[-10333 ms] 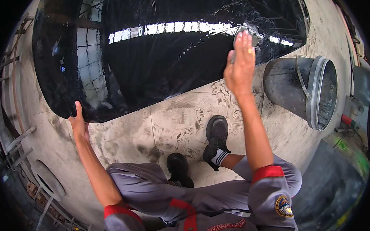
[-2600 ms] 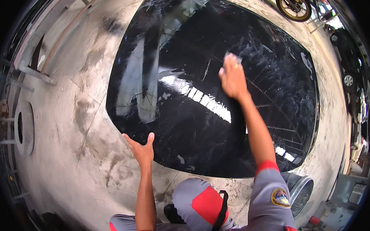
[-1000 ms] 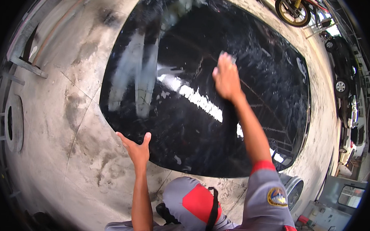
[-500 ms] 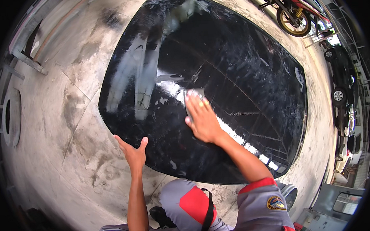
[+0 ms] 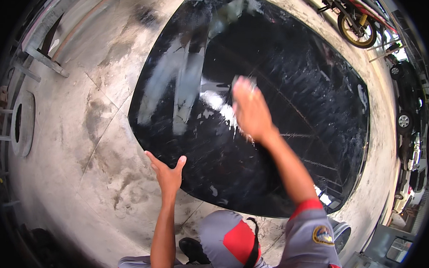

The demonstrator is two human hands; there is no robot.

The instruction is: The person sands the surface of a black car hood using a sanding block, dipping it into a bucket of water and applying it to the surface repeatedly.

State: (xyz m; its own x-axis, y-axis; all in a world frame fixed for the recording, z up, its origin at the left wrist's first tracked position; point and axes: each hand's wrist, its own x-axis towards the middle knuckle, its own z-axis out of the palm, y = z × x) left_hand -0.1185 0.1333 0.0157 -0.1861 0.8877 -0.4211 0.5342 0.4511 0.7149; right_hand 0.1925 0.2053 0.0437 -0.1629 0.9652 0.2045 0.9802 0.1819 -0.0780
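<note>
A big, glossy black car hood (image 5: 291, 89) fills the middle, wet-looking and streaked with pale residue. My right hand (image 5: 253, 109), smeared by motion, lies flat over its centre with fingers stretched forward. Beneath those fingertips a small grey sheet (image 5: 237, 81), apparently sandpaper, pokes out; most of it is hidden. At the hood's near left edge is my left hand (image 5: 167, 174), thumb and forefinger spread wide apart. It touches the rim there and holds no tool.
Stained concrete floor (image 5: 96, 144) surrounds the hood. On the left stand a metal frame (image 5: 47, 62) and a pale tyre (image 5: 23, 122). A motorcycle (image 5: 357, 30) is at the far right, with parked cars (image 5: 406, 110) beyond. A round bucket-like container (image 5: 342, 235) sits beside my right shoulder.
My right hand has slid forward across the hood with the sheet beneath its fingers. My left hand keeps its place at the edge; the whole view has shifted slightly.
</note>
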